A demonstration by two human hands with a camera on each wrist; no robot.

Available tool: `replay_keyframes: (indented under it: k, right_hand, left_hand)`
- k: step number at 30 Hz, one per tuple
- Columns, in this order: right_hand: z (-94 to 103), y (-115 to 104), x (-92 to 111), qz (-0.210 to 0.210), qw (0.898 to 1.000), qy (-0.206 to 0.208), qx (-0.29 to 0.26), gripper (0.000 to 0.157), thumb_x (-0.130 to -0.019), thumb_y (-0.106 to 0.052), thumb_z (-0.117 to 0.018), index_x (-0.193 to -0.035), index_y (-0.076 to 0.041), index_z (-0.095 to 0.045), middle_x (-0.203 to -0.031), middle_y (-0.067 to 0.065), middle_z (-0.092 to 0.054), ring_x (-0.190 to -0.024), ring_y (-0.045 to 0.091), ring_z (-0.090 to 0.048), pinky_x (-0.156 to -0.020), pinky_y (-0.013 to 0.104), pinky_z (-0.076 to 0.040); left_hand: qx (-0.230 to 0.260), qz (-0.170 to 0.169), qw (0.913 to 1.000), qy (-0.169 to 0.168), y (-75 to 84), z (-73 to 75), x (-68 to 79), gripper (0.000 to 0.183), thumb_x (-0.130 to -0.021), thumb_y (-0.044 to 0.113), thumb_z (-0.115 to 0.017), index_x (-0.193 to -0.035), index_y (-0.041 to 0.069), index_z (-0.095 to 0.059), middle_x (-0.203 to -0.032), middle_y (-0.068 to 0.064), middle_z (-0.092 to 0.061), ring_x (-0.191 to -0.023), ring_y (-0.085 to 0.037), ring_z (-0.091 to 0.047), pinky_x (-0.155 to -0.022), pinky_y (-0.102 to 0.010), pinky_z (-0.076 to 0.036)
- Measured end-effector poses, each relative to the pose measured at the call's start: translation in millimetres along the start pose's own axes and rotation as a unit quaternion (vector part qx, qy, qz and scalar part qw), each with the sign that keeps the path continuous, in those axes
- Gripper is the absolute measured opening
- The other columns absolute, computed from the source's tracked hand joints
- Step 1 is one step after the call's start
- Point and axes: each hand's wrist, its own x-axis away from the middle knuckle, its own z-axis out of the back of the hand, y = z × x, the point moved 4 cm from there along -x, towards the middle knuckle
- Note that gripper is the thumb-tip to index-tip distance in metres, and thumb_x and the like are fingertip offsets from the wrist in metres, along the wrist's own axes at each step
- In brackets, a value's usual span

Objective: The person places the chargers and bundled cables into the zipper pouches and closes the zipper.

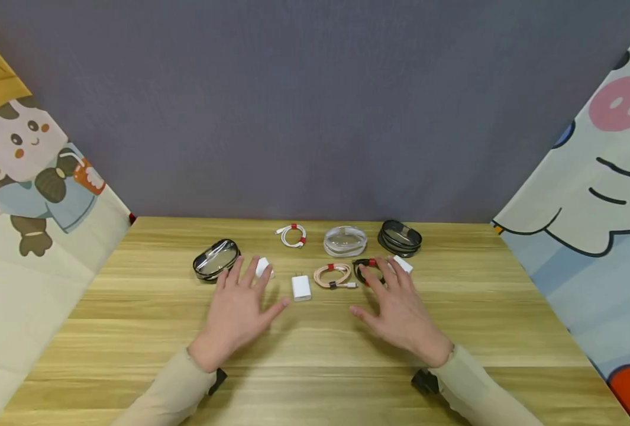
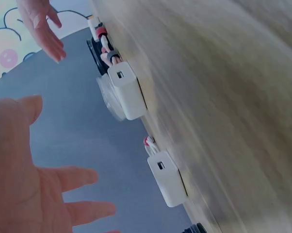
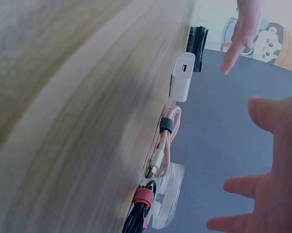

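My left hand hovers over the wooden table with fingers spread, holding nothing. Its fingertips are nearest a white charger plug and a black-rimmed oval bundle with a clear middle. On the other side my right hand is likewise spread and holds nothing. Past its fingers lie a coiled black cable with red ties, partly hidden, and another white charger plug. Between the hands sit a third white charger plug and a coiled pinkish-beige cable with a white connector.
Along the table's back lie a small coiled white cable with red ties, a whitish clear oval bundle and a black oval bundle. A grey panel rises behind the table; printed cartoon sheets flank it.
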Motion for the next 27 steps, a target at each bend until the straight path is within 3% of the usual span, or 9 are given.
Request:
replay_keyframes:
  k: [9,15,19,22,27]
  right_hand:
    - [-1.0,-2,-3,0.008,0.999,0.012,-0.046,0.066,-0.092,-0.047,-0.067,-0.143,-0.008,-0.053,-0.145,0.021,-0.048,-0.132,0.044,-0.041,-0.106,0.059,-0.037]
    - [-3.5,-3,-11,0.019,0.996,0.024,-0.079,0.049,-0.094,-0.037,-0.067,-0.13,-0.005,-0.063,-0.129,0.015,-0.062,-0.122,0.036,-0.054,-0.109,0.054,-0.036]
    - [-4.6,-8,-19,0.019,0.995,0.026,-0.095,0.037,-0.096,-0.035,-0.066,-0.119,-0.006,-0.069,-0.118,0.011,-0.068,-0.117,0.033,-0.059,-0.108,0.05,-0.039]
    - [-6.8,-11,-27,0.017,0.994,0.025,-0.104,0.028,-0.097,-0.033,-0.065,-0.111,-0.01,-0.072,-0.111,0.007,-0.071,-0.112,0.029,-0.062,-0.102,0.047,-0.045]
    - [-9.7,-16,-43,0.015,0.992,0.02,-0.121,0.016,-0.097,-0.029,-0.066,-0.101,-0.016,-0.074,-0.099,-0.002,-0.071,-0.09,0.017,-0.066,-0.081,0.038,-0.054]
  left_hand:
    - [0.028,0.01,0.9994,0.016,-11.1,5.9,1.0,0.07,-0.092,0.063,-0.058,-0.132,0.006,-0.064,-0.136,-0.021,-0.057,-0.121,-0.044,-0.054,-0.092,-0.06,-0.049]
    - [0.052,0.008,0.9981,0.032,-23.7,15.3,2.3,0.051,-0.092,0.048,-0.066,-0.117,0.004,-0.07,-0.118,-0.019,-0.067,-0.108,-0.04,-0.063,-0.082,-0.056,-0.055]
    - [0.075,0.028,0.9965,0.023,-37.1,21.5,1.5,0.044,-0.092,0.042,-0.067,-0.113,0.004,-0.071,-0.112,-0.018,-0.069,-0.1,-0.038,-0.066,-0.072,-0.054,-0.057]
    - [0.085,0.045,0.9952,0.018,-47.8,25.9,0.8,0.042,-0.093,0.04,-0.067,-0.114,0.004,-0.071,-0.113,-0.018,-0.07,-0.097,-0.039,-0.067,-0.064,-0.054,-0.056]
    - [0.091,0.044,0.9949,0.005,-68.2,31.4,-1.6,0.038,-0.095,0.039,-0.066,-0.115,0.008,-0.072,-0.116,-0.014,-0.07,-0.097,-0.038,-0.068,-0.066,-0.055,-0.055]
